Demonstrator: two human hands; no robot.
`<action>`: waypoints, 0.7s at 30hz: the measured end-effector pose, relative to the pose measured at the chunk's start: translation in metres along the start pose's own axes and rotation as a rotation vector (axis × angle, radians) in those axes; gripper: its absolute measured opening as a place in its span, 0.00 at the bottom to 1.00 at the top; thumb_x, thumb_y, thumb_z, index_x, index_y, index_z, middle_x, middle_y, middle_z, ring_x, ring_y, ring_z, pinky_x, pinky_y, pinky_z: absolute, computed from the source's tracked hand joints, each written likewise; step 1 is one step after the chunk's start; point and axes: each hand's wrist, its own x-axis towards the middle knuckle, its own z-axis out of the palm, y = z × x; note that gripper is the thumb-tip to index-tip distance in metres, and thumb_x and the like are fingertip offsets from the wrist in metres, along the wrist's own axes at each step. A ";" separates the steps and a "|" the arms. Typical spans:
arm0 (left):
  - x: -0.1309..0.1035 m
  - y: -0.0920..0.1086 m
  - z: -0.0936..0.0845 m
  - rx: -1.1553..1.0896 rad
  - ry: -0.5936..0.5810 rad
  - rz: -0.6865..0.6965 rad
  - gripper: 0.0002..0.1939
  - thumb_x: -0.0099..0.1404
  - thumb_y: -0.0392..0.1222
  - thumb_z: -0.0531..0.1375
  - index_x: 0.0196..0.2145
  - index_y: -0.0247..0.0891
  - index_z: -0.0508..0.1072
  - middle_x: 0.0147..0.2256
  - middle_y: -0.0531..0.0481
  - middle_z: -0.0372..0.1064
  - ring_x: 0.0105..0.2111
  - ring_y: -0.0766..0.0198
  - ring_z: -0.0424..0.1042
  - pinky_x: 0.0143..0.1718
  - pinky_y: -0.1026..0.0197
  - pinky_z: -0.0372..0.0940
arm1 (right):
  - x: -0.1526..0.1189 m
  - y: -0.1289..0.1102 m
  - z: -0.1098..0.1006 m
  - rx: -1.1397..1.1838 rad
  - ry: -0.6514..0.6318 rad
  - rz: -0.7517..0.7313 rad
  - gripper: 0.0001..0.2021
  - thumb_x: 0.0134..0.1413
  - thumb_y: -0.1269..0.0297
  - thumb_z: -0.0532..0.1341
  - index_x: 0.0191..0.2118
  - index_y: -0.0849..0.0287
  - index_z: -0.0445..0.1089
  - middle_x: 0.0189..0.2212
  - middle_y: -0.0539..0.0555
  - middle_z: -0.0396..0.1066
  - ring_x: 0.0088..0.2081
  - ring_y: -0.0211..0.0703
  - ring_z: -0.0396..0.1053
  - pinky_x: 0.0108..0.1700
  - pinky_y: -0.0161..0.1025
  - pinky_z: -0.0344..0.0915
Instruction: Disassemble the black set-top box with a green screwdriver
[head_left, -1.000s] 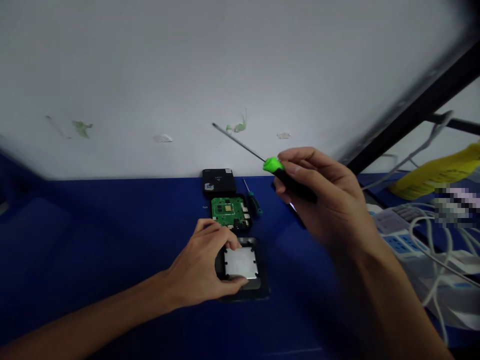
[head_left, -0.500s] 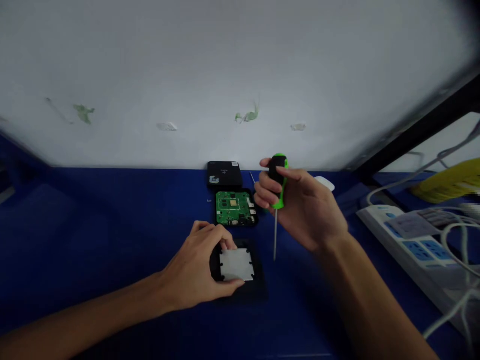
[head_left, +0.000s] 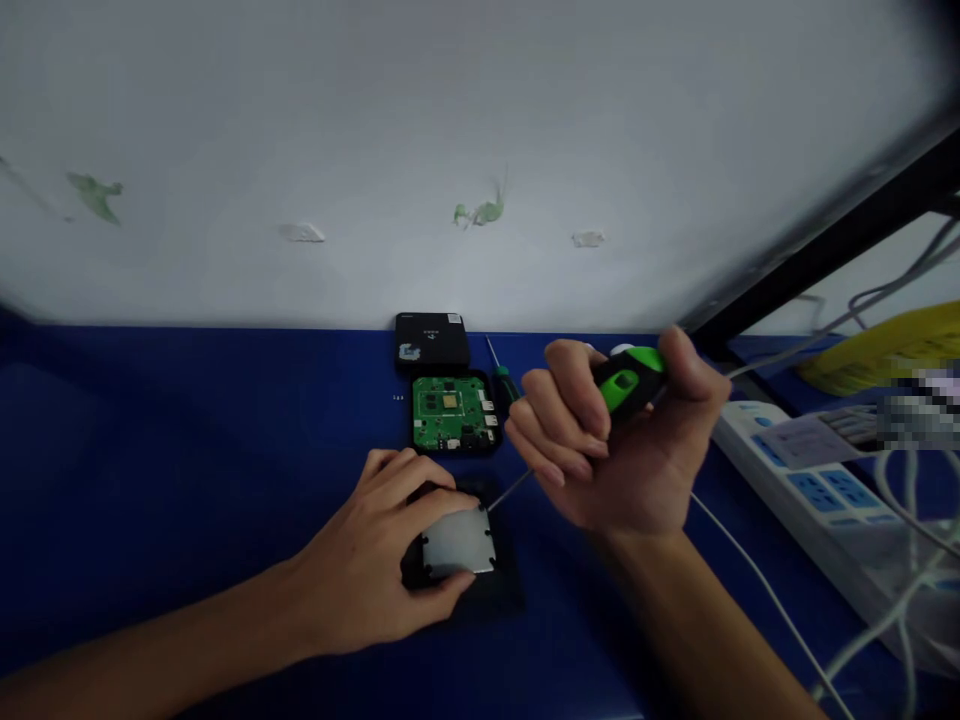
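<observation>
A silver metal plate (head_left: 457,543) with dark notches along its edges lies on a flat black piece (head_left: 506,590) on the table. My left hand (head_left: 390,550) grips the plate, with its thumb at the near edge and fingers over the far edge. My right hand (head_left: 607,440) is wrapped round the black and green handle of a screwdriver (head_left: 630,382). The screwdriver is tilted, its shaft slanting down-left so that the tip is at the plate's far right corner. Whether the tip touches the plate or a screw there, I cannot tell.
Beyond the plate sit a green circuit board (head_left: 450,412) in a black case and a closed black box (head_left: 431,342). Several tiny screws (head_left: 398,398) lie left of the board. A second screwdriver (head_left: 502,375) lies right of it. A power strip (head_left: 817,490) with white cables stands at the right.
My right hand has tipped the screwdriver from upright to slanted and brought its tip left to the plate's corner. My left fingers now reach over the plate's far edge. The view has shifted slightly.
</observation>
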 end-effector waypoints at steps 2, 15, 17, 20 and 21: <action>-0.001 0.000 0.000 0.007 -0.013 -0.003 0.26 0.63 0.35 0.73 0.57 0.46 0.76 0.52 0.49 0.74 0.51 0.53 0.74 0.57 0.45 0.59 | 0.000 0.000 -0.002 -0.034 -0.032 -0.018 0.33 0.70 0.36 0.60 0.21 0.55 0.61 0.14 0.41 0.48 0.12 0.31 0.45 0.15 0.33 0.53; -0.001 -0.003 -0.001 0.013 -0.041 -0.001 0.25 0.65 0.35 0.71 0.59 0.47 0.76 0.53 0.49 0.73 0.51 0.54 0.72 0.60 0.45 0.56 | -0.001 0.003 -0.001 -0.104 -0.089 -0.065 0.33 0.72 0.36 0.57 0.22 0.55 0.63 0.14 0.42 0.50 0.13 0.32 0.47 0.14 0.34 0.54; -0.001 -0.003 -0.001 0.017 -0.044 0.001 0.25 0.66 0.35 0.71 0.60 0.47 0.76 0.54 0.49 0.73 0.52 0.53 0.73 0.60 0.44 0.56 | -0.001 0.002 0.000 -0.116 -0.110 -0.064 0.32 0.72 0.36 0.56 0.23 0.55 0.64 0.14 0.42 0.50 0.13 0.32 0.48 0.15 0.34 0.55; -0.001 -0.003 0.000 0.022 -0.049 -0.007 0.25 0.66 0.36 0.71 0.59 0.48 0.77 0.54 0.49 0.73 0.53 0.52 0.73 0.61 0.43 0.57 | -0.002 0.001 0.003 -0.139 -0.151 -0.014 0.28 0.71 0.35 0.57 0.30 0.56 0.67 0.15 0.41 0.52 0.14 0.33 0.49 0.18 0.34 0.58; -0.001 -0.003 0.000 0.023 -0.050 -0.012 0.25 0.65 0.35 0.71 0.59 0.48 0.77 0.53 0.49 0.74 0.53 0.52 0.73 0.61 0.43 0.57 | -0.002 0.001 0.004 -0.143 -0.166 0.009 0.27 0.71 0.35 0.57 0.33 0.55 0.66 0.15 0.40 0.53 0.14 0.34 0.50 0.19 0.34 0.59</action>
